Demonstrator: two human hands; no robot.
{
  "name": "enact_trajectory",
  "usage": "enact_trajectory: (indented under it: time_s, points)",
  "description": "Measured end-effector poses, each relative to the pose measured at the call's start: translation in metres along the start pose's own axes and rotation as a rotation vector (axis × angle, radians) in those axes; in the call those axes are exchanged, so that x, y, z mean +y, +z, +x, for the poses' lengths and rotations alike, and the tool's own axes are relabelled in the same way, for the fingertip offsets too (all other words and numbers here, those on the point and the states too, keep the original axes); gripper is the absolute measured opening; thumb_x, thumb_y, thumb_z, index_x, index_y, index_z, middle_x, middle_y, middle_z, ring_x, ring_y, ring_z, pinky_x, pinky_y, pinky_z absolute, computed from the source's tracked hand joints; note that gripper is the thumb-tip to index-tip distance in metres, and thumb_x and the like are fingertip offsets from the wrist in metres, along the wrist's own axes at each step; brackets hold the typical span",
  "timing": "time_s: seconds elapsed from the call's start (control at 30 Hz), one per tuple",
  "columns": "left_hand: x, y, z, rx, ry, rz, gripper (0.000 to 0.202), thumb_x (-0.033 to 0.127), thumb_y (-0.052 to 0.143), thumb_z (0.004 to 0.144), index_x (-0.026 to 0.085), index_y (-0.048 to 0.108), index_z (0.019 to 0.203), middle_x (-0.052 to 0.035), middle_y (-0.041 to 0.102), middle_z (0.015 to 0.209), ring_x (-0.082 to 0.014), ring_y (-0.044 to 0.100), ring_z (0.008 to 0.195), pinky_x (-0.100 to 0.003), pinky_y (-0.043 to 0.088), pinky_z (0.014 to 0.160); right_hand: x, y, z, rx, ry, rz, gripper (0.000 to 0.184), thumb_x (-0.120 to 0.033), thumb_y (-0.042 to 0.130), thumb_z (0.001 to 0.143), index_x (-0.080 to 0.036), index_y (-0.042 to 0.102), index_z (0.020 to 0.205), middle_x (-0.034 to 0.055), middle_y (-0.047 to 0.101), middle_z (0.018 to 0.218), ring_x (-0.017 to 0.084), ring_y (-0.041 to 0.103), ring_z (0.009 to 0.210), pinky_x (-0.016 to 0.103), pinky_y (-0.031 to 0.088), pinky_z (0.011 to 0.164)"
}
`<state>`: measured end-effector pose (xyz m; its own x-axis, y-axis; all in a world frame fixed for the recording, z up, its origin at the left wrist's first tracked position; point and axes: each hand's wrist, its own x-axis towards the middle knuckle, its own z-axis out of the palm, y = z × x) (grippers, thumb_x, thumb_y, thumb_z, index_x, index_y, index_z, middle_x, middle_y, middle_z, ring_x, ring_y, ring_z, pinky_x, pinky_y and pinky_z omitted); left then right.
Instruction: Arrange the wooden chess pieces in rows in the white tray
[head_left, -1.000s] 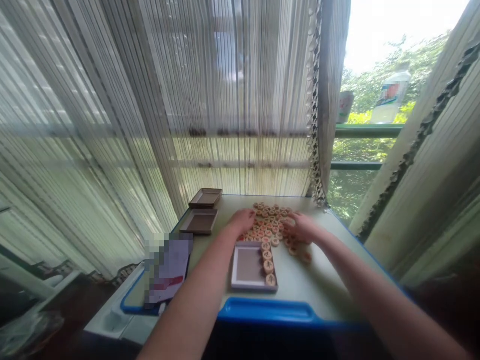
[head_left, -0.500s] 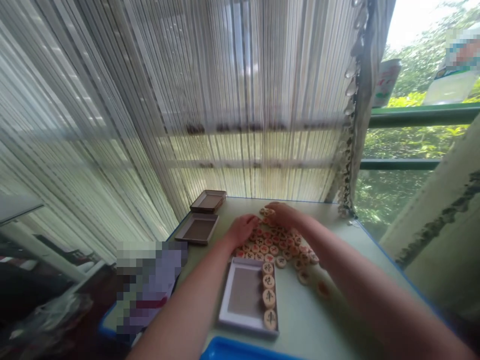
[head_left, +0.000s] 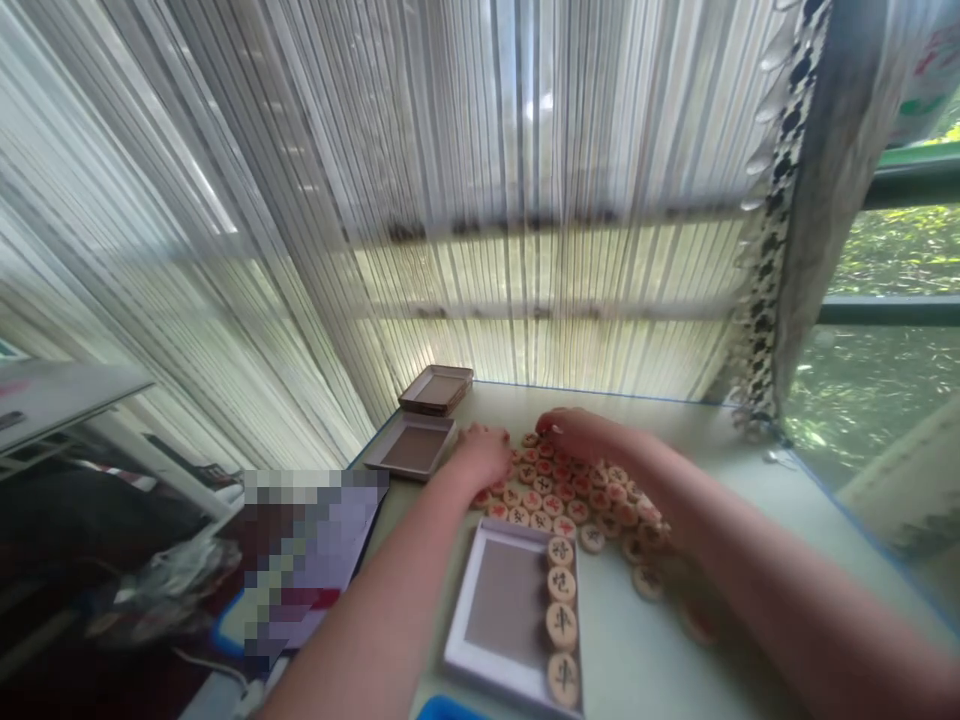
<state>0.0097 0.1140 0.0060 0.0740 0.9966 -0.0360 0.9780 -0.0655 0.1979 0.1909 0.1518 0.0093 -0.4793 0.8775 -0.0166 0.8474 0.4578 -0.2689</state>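
Note:
A heap of round wooden chess pieces [head_left: 577,495] with red and black characters lies on the pale green table [head_left: 720,440]. My left hand [head_left: 484,455] rests palm down on the heap's left edge, fingers curled over pieces. My right hand [head_left: 574,430] reaches across to the far side of the heap, fingers bent down onto the pieces; whether either hand holds one is hidden. In front of the heap sits a white-rimmed box tray [head_left: 495,605] with a column of several pieces [head_left: 561,620] along its right side.
Two brown trays [head_left: 411,448] [head_left: 436,388] lie at the table's far left. A striped curtain [head_left: 450,200] hangs close behind the table, a window [head_left: 885,380] opens at right. A blurred paper item [head_left: 307,560] sits at the left edge.
My view has swung left and closer. My right hand moved from the heap's right side to its far side; my left hand stayed at the left edge.

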Motion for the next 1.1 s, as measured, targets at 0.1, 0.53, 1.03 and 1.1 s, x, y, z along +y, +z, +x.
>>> enact_trajectory:
  time_s: [0.1,0.53,1.03,1.1]
  points:
    - [-0.005,-0.003,-0.003,-0.028,-0.027,0.028,0.046,0.016,0.055,0.071,0.023,0.057,0.116,-0.0162,0.052,0.12,-0.03,0.05,0.11,-0.036,0.041,0.088,-0.013,-0.004,-0.006,-0.041,-0.003,-0.028,0.044,-0.015,0.046,0.075,-0.028,0.059,0.115,0.0051,0.059,0.119,0.024,0.055,0.104,0.033,0.043,0.083]
    - [-0.018,0.0,0.008,0.049,0.206,-0.166,0.036,0.006,0.053,0.071,0.017,0.064,0.103,-0.0111,0.064,0.106,-0.0212,0.059,0.1,-0.028,0.044,0.089,-0.019,0.003,-0.004,0.012,-0.026,0.027,0.027,-0.024,0.054,0.072,-0.026,0.069,0.094,0.0038,0.066,0.102,0.02,0.059,0.089,0.03,0.045,0.078]
    - [-0.008,0.003,-0.022,0.197,0.195,-0.123,0.032,0.012,0.043,0.08,0.016,0.062,0.105,-0.0145,0.062,0.107,-0.0268,0.054,0.104,-0.035,0.045,0.085,-0.069,0.01,-0.044,0.222,0.261,-0.024,0.029,-0.019,0.049,0.079,-0.02,0.065,0.103,0.0076,0.066,0.108,0.021,0.059,0.098,0.029,0.044,0.084]
    - [-0.004,0.005,-0.023,0.234,0.297,-0.141,0.033,0.011,0.041,0.081,0.017,0.062,0.105,-0.0119,0.061,0.111,-0.0248,0.052,0.108,-0.033,0.043,0.088,-0.067,0.012,-0.071,0.315,0.255,0.004,0.033,-0.016,0.05,0.079,-0.02,0.062,0.109,0.0077,0.064,0.111,0.02,0.058,0.101,0.03,0.043,0.086]
